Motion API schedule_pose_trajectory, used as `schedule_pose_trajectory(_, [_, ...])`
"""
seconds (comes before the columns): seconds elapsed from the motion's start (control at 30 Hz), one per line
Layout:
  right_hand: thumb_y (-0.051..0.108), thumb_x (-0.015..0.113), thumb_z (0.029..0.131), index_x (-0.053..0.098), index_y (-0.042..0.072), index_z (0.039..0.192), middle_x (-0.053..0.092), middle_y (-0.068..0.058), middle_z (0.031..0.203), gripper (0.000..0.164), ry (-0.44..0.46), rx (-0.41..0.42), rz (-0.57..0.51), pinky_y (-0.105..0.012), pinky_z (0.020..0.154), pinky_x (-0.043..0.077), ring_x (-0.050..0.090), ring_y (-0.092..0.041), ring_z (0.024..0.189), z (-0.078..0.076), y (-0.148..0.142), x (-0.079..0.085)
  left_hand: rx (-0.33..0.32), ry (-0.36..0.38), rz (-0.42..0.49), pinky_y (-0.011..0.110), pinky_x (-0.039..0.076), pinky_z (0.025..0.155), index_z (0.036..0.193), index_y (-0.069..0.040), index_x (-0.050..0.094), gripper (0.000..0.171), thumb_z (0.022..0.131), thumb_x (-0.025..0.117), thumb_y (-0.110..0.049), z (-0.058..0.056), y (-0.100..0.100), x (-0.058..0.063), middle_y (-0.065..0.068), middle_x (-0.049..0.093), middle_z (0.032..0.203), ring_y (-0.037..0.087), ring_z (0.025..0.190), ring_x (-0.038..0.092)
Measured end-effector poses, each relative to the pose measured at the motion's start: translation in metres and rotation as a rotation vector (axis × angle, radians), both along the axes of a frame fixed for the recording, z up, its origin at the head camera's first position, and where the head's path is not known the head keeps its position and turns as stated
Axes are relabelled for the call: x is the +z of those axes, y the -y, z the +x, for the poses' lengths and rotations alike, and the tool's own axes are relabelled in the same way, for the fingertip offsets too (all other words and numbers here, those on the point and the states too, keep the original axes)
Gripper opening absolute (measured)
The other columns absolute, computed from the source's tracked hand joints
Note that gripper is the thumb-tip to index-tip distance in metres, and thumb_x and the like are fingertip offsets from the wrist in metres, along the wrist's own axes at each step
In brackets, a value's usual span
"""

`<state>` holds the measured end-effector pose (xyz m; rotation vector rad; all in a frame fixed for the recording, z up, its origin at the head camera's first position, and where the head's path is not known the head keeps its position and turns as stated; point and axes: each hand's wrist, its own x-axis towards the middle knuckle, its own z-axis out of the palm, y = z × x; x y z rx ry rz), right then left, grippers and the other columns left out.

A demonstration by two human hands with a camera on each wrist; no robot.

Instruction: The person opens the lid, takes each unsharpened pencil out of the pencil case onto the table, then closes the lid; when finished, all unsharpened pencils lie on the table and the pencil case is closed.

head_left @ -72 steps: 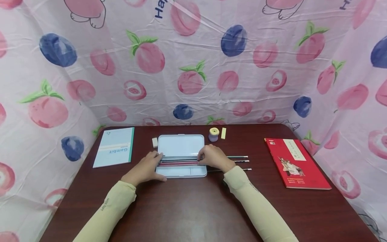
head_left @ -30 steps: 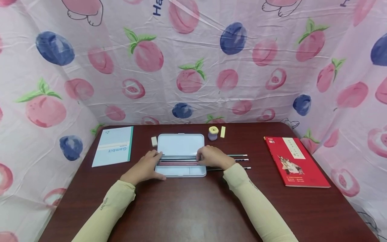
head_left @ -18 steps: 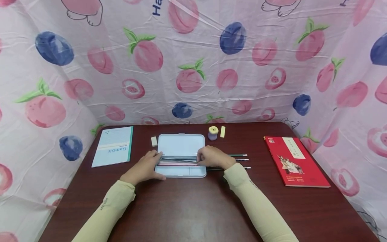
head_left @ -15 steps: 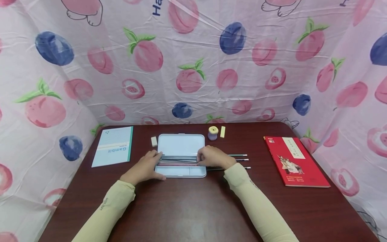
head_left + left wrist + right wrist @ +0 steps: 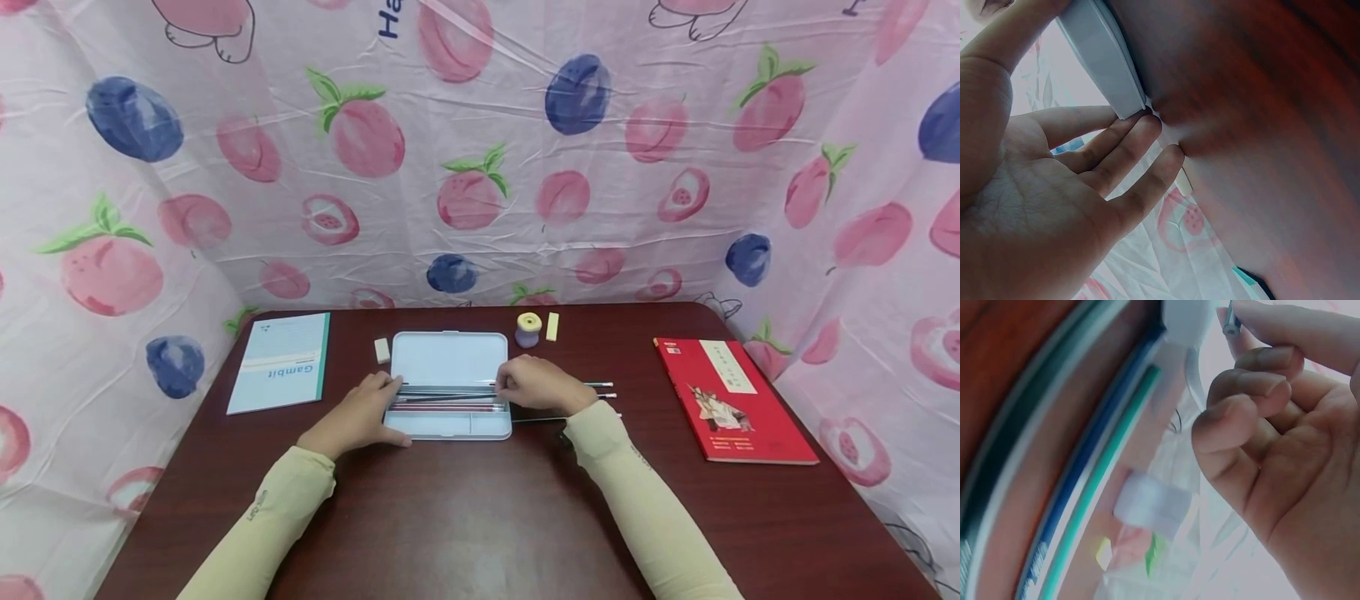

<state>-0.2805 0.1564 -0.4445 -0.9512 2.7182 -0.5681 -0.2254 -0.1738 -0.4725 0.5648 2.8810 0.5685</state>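
A light blue pencil case [image 5: 450, 360] lies open on the table. Its tray holds several pencils, with reddish ones [image 5: 450, 407] toward the front. My left hand [image 5: 360, 417] holds the case's left end, thumb along the front edge and fingers at the back corner. In the right wrist view, thumb and forefinger of my right hand [image 5: 1285, 444] pinch the end of a dark pencil [image 5: 1231, 328]; the other fingers are curled. That hand is over the tray's right end. Outside the case, right of it, lie a green pencil [image 5: 1100, 481], a blue pencil [image 5: 1088, 450] and a dark pencil [image 5: 536, 420].
A white eraser [image 5: 382, 350] sits left of the case. Behind it to the right stand a yellow-and-purple pot [image 5: 528, 330] and a yellow strip [image 5: 552, 327]. A pale notebook [image 5: 279, 363] is at far left, a red book [image 5: 735, 400] at far right.
My right hand has moved slightly right and back with the dark pencil, uncovering the right ends of the reddish pencils. My left hand stays at the case's left end.
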Motion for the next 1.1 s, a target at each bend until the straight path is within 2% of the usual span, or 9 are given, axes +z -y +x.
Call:
schedule_pose_trajectory(0.17, [0.01, 0.073, 0.098, 0.076, 0.009, 0.091, 0.056, 0.005, 0.069, 0.008, 0.023, -0.007, -0.023, -0.024, 0.068, 0.047, 0.047, -0.005, 0.063, -0.005, -0.022, 0.008, 0.005, 0.003, 0.003, 0.058, 0.044, 0.119, 0.16, 0.002, 0.044, 0.107, 0.078, 0.095, -0.046, 0.0, 0.0, 0.0, 0.023, 0.051, 0.152, 0.036, 0.136, 0.05])
schedule_pose_trajectory(0.33, [0.009, 0.073, 0.097, 0.076, 0.01, 0.086, 0.06, 0.004, 0.071, 0.011, 0.084, -0.023, -0.075, -0.025, 0.07, 0.05, 0.051, -0.007, 0.067, -0.01, -0.058, 0.015, 0.0, 0.004, 0.002, 0.056, 0.045, 0.118, 0.16, 0.002, 0.044, 0.106, 0.079, 0.094, -0.046, 0.0, -0.001, 0.0, 0.023, 0.052, 0.151, 0.034, 0.133, 0.05])
schedule_pose_trajectory(0.53, [0.009, 0.077, 0.096, 0.078, 0.009, 0.09, 0.065, 0.0, 0.076, 0.006, 0.174, -0.081, -0.119, -0.026, 0.069, 0.052, 0.054, -0.009, 0.069, -0.013, -0.104, 0.017, -0.004, 0.005, 0.006, 0.057, 0.046, 0.118, 0.16, 0.003, 0.044, 0.106, 0.079, 0.094, -0.045, 0.001, 0.0, 0.003, 0.024, 0.051, 0.152, 0.036, 0.134, 0.05])
schedule_pose_trajectory(0.87, [0.005, 0.075, 0.096, 0.079, -0.001, 0.098, 0.069, -0.013, 0.08, 0.007, 0.325, -0.121, -0.157, -0.028, 0.062, 0.054, 0.056, -0.012, 0.066, -0.003, -0.16, 0.014, -0.008, 0.005, 0.012, 0.058, 0.044, 0.119, 0.16, 0.003, 0.044, 0.106, 0.08, 0.094, -0.045, 0.001, 0.001, 0.001, 0.025, 0.05, 0.153, 0.037, 0.136, 0.05])
schedule_pose_trajectory(1.1, [0.016, 0.08, 0.095, 0.079, 0.003, 0.103, 0.071, -0.015, 0.084, 0.015, 0.36, -0.191, -0.143, -0.029, 0.066, 0.057, 0.059, -0.016, 0.068, 0.004, -0.187, 0.011, -0.01, 0.009, 0.014, 0.057, 0.045, 0.118, 0.16, 0.003, 0.043, 0.107, 0.08, 0.094, -0.046, 0.002, 0.0, 0.0, 0.024, 0.05, 0.153, 0.037, 0.136, 0.05])
